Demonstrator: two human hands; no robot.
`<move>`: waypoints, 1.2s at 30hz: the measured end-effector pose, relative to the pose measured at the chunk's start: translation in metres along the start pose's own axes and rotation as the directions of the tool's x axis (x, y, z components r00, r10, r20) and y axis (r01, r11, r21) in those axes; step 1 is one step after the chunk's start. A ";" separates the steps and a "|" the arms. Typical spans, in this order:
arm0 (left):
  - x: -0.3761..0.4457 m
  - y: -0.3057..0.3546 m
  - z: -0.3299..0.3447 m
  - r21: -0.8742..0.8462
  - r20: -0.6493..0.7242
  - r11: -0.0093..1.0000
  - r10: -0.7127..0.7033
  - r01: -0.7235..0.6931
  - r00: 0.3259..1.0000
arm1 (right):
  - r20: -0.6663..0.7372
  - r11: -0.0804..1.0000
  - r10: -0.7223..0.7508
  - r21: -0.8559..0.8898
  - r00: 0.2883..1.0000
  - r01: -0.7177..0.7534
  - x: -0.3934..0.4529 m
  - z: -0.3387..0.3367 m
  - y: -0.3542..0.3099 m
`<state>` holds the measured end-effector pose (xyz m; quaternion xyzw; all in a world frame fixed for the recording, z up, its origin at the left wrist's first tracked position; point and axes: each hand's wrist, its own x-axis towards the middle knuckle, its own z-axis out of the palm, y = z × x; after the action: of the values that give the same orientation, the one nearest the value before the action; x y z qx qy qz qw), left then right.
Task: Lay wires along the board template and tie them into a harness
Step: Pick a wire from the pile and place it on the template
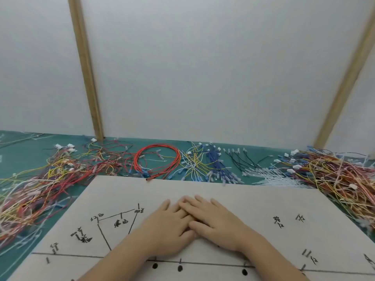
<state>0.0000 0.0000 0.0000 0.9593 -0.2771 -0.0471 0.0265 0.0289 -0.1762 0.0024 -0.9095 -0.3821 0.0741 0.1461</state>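
Observation:
A pale board template (253, 201) with drawn black lines, handwritten marks and small pegs lies in front of me on the green mat. My left hand (164, 230) lies flat on its middle with straight fingers. My right hand (211, 222) rests partly over the left one, fingers straight as well. Neither hand holds a wire. A red wire coil (157, 159) sits just beyond the board's far edge. No wires lie on the board.
A tangled multicolour wire heap (40, 185) spreads at the left, and another wire pile (341, 179) at the right. Blue wires (215, 161), black wires (243, 161) and white cable ties (272, 177) lie along the back. Two wooden posts (87, 78) stand against the white wall.

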 end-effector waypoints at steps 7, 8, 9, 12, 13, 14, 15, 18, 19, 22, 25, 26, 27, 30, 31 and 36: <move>0.003 -0.005 -0.002 -0.108 -0.386 0.992 -0.100 0.063 0.917 | -0.340 0.980 0.146 0.177 0.929 -0.090 -0.003 -0.005 0.007; 0.002 -0.008 -0.003 -0.205 -0.522 0.977 -0.165 0.064 0.837 | -0.349 0.977 0.170 0.184 0.922 -0.111 -0.005 -0.008 0.010; 0.000 -0.010 -0.006 -0.293 -0.603 0.955 -0.221 0.045 0.766 | -0.337 0.978 0.180 0.165 0.924 -0.131 -0.005 -0.011 0.013; 0.001 -0.011 -0.008 -0.315 -0.678 0.949 -0.236 0.014 0.696 | -0.278 0.983 0.151 -0.061 0.949 -0.175 -0.004 -0.009 0.015; 0.002 -0.010 -0.009 -0.291 -0.657 0.956 -0.216 0.021 0.722 | -0.280 0.981 0.140 -0.090 0.950 -0.172 -0.003 -0.008 0.014; 0.002 -0.009 -0.009 -0.236 -0.603 0.971 -0.174 0.034 0.778 | -0.285 0.984 0.139 -0.070 0.948 -0.165 -0.003 -0.008 0.013; 0.003 -0.008 -0.010 -0.129 -0.548 0.990 -0.114 0.051 0.829 | -0.281 0.985 0.156 -0.030 0.947 -0.171 -0.002 -0.007 0.012; 0.007 -0.008 -0.006 0.012 -0.375 1.000 -0.007 0.012 0.927 | -0.159 0.971 0.224 -0.052 0.961 -0.235 0.001 -0.003 0.012; 0.008 -0.008 -0.004 0.019 -0.356 1.000 -0.012 0.020 0.934 | -0.140 0.965 0.234 -0.086 0.962 -0.248 0.003 -0.001 0.012; 0.011 -0.011 0.003 0.083 -0.355 0.996 0.015 0.015 0.935 | -0.145 0.965 0.257 -0.007 0.955 -0.261 0.007 -0.004 0.017; 0.012 -0.012 0.004 0.107 -0.399 0.994 0.041 0.002 0.916 | -0.336 0.903 0.406 0.288 0.850 -0.318 0.019 -0.038 0.043; 0.012 -0.012 0.002 0.108 -0.396 0.994 0.041 0.002 0.917 | -0.443 0.872 0.480 0.333 0.757 -0.358 0.024 -0.052 0.058; 0.013 -0.012 0.002 0.106 -0.400 0.994 0.045 -0.002 0.915 | -0.523 0.840 0.543 0.345 0.657 -0.419 0.029 -0.065 0.074; 0.013 -0.013 0.002 0.106 -0.391 0.994 0.052 -0.011 0.919 | -0.487 0.696 0.703 0.323 0.518 -0.641 0.037 -0.082 0.120; 0.013 -0.014 0.001 0.105 -0.390 0.994 0.054 -0.014 0.919 | -0.424 0.653 0.740 0.268 0.522 -0.708 0.040 -0.082 0.132; 0.013 -0.016 0.004 0.138 -0.407 0.990 0.073 -0.018 0.911 | -0.374 0.570 0.785 0.125 0.494 -0.812 0.046 -0.067 0.154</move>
<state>0.0194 0.0067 -0.0065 0.9408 -0.2899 0.1744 0.0222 0.1807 -0.2598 0.0155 -0.9817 0.1170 -0.0617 0.1370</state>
